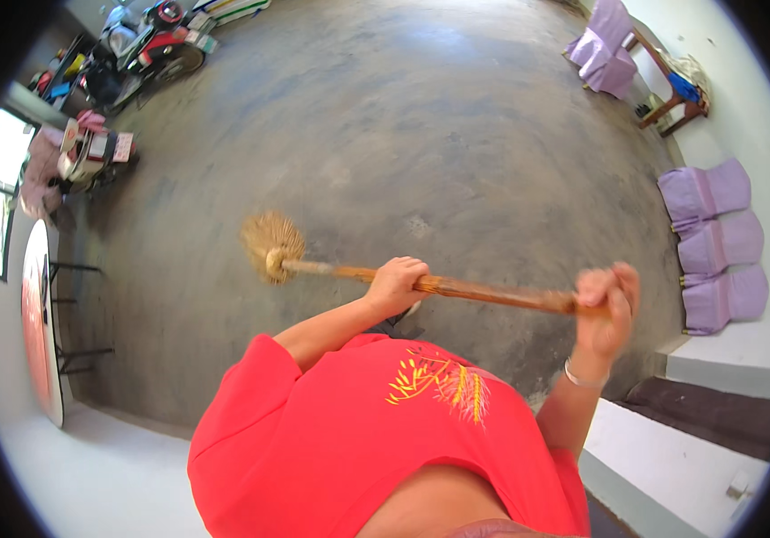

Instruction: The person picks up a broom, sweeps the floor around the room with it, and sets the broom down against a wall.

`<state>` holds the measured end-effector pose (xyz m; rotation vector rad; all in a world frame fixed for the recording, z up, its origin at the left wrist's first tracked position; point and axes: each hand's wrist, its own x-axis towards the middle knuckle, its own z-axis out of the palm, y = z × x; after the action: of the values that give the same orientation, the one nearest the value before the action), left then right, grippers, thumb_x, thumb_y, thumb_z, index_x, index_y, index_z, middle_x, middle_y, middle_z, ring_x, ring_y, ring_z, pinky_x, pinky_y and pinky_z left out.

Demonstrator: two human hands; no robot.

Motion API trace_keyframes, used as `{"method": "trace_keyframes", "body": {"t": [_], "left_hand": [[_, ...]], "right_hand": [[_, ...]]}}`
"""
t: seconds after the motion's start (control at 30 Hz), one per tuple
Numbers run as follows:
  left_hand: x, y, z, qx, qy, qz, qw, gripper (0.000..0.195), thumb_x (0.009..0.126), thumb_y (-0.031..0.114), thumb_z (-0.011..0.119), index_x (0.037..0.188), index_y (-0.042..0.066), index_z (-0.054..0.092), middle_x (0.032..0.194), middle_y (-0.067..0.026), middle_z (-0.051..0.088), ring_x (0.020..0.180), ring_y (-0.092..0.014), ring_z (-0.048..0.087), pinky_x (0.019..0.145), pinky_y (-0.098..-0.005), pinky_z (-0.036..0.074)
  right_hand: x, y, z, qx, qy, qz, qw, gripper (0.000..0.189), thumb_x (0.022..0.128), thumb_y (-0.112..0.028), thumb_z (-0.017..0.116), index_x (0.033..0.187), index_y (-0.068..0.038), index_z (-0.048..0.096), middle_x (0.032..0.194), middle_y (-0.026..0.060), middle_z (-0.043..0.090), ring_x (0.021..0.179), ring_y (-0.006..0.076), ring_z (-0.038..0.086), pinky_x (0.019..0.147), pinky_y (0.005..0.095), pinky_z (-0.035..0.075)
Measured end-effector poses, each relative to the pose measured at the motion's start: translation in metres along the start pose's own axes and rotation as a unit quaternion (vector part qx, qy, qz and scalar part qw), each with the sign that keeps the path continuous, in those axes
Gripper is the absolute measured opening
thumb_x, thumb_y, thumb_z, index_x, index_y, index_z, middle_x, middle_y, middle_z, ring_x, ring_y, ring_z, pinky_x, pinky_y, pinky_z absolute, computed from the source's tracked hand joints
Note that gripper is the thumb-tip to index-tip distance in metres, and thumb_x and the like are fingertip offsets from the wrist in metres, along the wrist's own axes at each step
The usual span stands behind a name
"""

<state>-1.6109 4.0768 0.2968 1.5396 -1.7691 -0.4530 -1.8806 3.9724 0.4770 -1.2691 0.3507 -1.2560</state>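
A straw broom (pixel 492 293) with a long wooden handle spans the view before me, held across my body. My left hand (pixel 398 286) is closed around the middle of the handle. At the handle's right end is my right hand (pixel 605 306), wrapped around it and slightly blurred; a bracelet circles that wrist. The fan-shaped straw head (pixel 284 237) points left over the grey concrete floor (pixel 418 148). Whether the bristles touch the floor I cannot tell. Below the broom shows my red shirt with an embroidered wheat design.
Purple-covered chairs (pixel 714 249) line the right wall, with a wooden table (pixel 667 81) farther up. At left, a round tabletop (pixel 37 323) leans by the wall near a scooter (pixel 92 151); a red motorcycle (pixel 163 50) stands beyond. A dark mat (pixel 708 410) lies at lower right.
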Motion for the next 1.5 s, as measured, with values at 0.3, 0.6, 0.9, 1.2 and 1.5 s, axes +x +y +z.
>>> {"method": "trace_keyframes", "body": {"t": [0.3, 0.6, 0.9, 1.2, 1.5], "left_hand": [[-0.197, -0.089, -0.01, -0.028, -0.017, -0.4, 0.916, 0.022, 0.073, 0.025, 0.073, 0.085, 0.01, 0.062, 0.081, -0.0118, 0.063, 0.08, -0.034, 0.06, 0.069, -0.0407, 0.048], [-0.048, -0.143, -0.062, -0.074, -0.024, -0.279, 0.957, 0.016, 0.073, 0.02, 0.069, 0.086, 0.014, 0.063, 0.082, -0.0091, 0.064, 0.082, -0.032, 0.062, 0.069, -0.0422, 0.049], [0.198, -0.205, -0.096, -0.111, 0.024, -0.001, 0.994, 0.025, 0.064, 0.007, 0.067, 0.088, 0.013, 0.062, 0.084, -0.0061, 0.064, 0.082, -0.031, 0.062, 0.068, -0.0398, 0.049], [0.254, -0.246, -0.13, -0.022, 0.104, 0.026, 0.994, 0.018, 0.069, 0.012, 0.07, 0.084, 0.013, 0.06, 0.081, -0.0022, 0.064, 0.078, -0.026, 0.062, 0.073, -0.0381, 0.047], [0.218, -0.174, -0.16, -0.027, 0.193, -0.055, 0.979, 0.02, 0.07, 0.016, 0.072, 0.085, 0.014, 0.059, 0.073, -0.0033, 0.061, 0.073, -0.026, 0.06, 0.074, -0.0366, 0.045]], "right_hand": [[0.0, 0.17, 0.149, 0.161, -0.3, 0.376, 0.862, 0.017, 0.08, 0.002, 0.052, 0.095, 0.002, 0.061, 0.065, 0.0006, 0.052, 0.064, 0.0089, 0.05, 0.07, 0.0268, 0.046], [0.147, 0.17, 0.165, 0.102, -0.249, 0.331, 0.905, 0.016, 0.08, 0.001, 0.053, 0.094, 0.002, 0.059, 0.062, 0.0025, 0.052, 0.054, 0.0086, 0.046, 0.058, 0.0259, 0.043], [0.247, 0.109, 0.198, -0.076, -0.264, 0.062, 0.96, 0.015, 0.076, 0.005, 0.053, 0.088, -0.003, 0.056, 0.059, 0.0032, 0.052, 0.053, 0.0134, 0.05, 0.06, 0.0316, 0.044], [0.285, 0.13, 0.228, -0.282, -0.506, -0.113, 0.807, 0.03, 0.062, 0.002, 0.066, 0.09, -0.009, 0.068, 0.062, 0.0008, 0.054, 0.06, 0.0191, 0.057, 0.069, 0.0333, 0.052], [0.381, 0.115, 0.178, 0.226, -0.547, -0.032, 0.806, 0.009, 0.074, -0.002, 0.062, 0.079, -0.006, 0.068, 0.058, 0.0014, 0.054, 0.049, 0.0113, 0.051, 0.055, 0.0292, 0.048]]}}
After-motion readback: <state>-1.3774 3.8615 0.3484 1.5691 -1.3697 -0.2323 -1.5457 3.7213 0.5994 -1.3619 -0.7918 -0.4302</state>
